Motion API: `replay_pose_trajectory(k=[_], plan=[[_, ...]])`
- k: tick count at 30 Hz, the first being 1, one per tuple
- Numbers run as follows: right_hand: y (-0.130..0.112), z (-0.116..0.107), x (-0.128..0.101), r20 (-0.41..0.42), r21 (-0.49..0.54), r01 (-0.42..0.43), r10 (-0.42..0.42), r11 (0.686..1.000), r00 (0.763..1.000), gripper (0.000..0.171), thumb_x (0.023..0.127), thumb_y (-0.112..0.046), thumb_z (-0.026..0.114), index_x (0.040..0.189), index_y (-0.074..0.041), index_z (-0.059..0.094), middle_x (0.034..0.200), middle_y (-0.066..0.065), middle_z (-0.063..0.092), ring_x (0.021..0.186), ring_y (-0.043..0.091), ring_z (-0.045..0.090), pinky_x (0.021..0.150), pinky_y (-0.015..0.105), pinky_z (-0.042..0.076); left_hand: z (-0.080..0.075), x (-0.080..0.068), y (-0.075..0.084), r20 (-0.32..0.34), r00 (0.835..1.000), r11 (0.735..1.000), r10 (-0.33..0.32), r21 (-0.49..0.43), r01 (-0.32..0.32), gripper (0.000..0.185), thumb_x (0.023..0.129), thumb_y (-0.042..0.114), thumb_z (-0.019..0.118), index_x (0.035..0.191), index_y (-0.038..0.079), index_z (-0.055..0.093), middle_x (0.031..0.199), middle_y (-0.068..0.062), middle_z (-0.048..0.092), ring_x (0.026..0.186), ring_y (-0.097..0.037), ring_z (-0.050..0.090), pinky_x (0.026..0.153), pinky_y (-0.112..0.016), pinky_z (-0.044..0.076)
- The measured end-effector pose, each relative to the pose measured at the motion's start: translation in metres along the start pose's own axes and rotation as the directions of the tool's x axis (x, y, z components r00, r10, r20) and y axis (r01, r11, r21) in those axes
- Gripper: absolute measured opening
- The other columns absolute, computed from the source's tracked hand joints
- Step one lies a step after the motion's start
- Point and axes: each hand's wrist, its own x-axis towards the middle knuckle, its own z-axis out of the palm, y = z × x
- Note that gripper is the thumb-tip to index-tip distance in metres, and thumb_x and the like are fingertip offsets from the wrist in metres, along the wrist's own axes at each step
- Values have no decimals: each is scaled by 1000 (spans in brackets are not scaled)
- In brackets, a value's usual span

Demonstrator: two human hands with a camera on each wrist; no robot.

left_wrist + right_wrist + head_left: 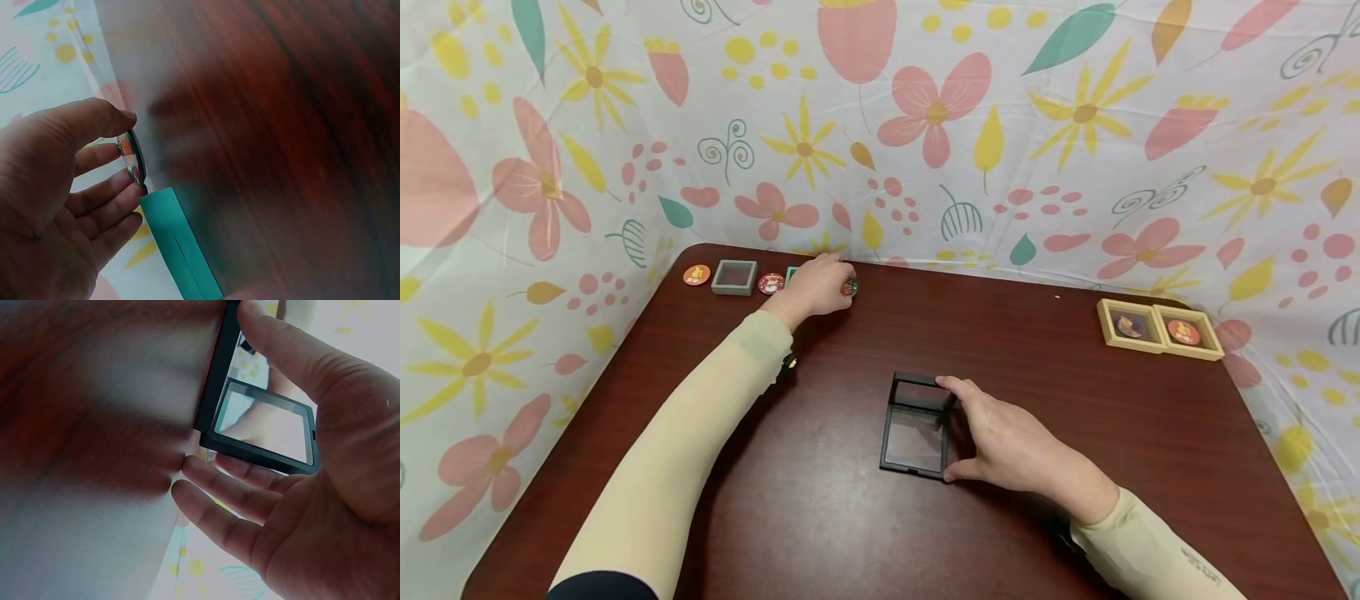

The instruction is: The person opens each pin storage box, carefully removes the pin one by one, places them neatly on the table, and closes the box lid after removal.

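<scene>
My left hand (820, 285) is at the back left of the table and pinches a round badge (132, 157) between thumb and fingertips. In the left wrist view the badge is tilted up nearly edge-on, beside a teal frame (180, 244). A black hinged display frame (916, 437) with clear windows lies unfolded near the table's middle, its lid raised at the far side. My right hand (1015, 437) grips it from the right, thumb at the near corner and a finger at the lid. The right wrist view shows the raised lid (265, 422) close to the palm.
Along the back left are an orange badge (697, 275), a grey frame (733, 290) and a red badge (771, 284). Two joined cream frames (1161, 348), each holding a round badge, sit at the far right. Patterned cloth (880, 167) hangs behind the table (820, 500).
</scene>
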Motion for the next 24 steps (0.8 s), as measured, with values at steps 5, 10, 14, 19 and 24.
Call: replay_pose_trajectory(k=[5,10,14,19,24], plan=[[-1,-1,0,4,3,0,0,1000,1000,129,76,-50,103,170,-7,25,157,22,57,119,35,74,92,52,62,1,0,-4,24,1000,1000,3,-3,-3,37,104,22,75,137,6,76,138,-16,68,131,-37,61,111,-50,50],[-1,-1,0,3,12,11,-11,1000,1000,129,77,-49,103,170,-8,24,158,21,56,118,34,75,91,51,62,1,2,-7,24,1000,1000,-5,1,5,34,104,23,77,133,4,77,133,-15,69,126,-35,64,109,-49,51],[0,-1,-1,-2,10,15,-15,1000,1000,129,78,-49,103,170,-8,24,158,21,56,120,35,74,92,52,62,3,4,-8,20,1000,1000,-13,11,13,30,104,24,79,127,4,78,129,-14,70,126,-34,64,109,-47,51],[0,-1,0,0,8,13,-13,1000,1000,129,77,-50,103,170,-7,24,159,21,56,126,36,72,95,52,62,4,3,-9,29,1000,1000,-6,17,6,28,106,24,77,125,4,77,129,-15,70,131,-36,61,109,-47,50],[0,-1,0,1,11,7,-7,1000,1000,129,77,-49,103,170,-8,24,159,21,56,127,37,71,97,53,61,2,-1,-7,27,1000,1000,5,16,-5,41,105,27,79,139,6,75,143,-16,65,140,-38,54,115,-50,48]])
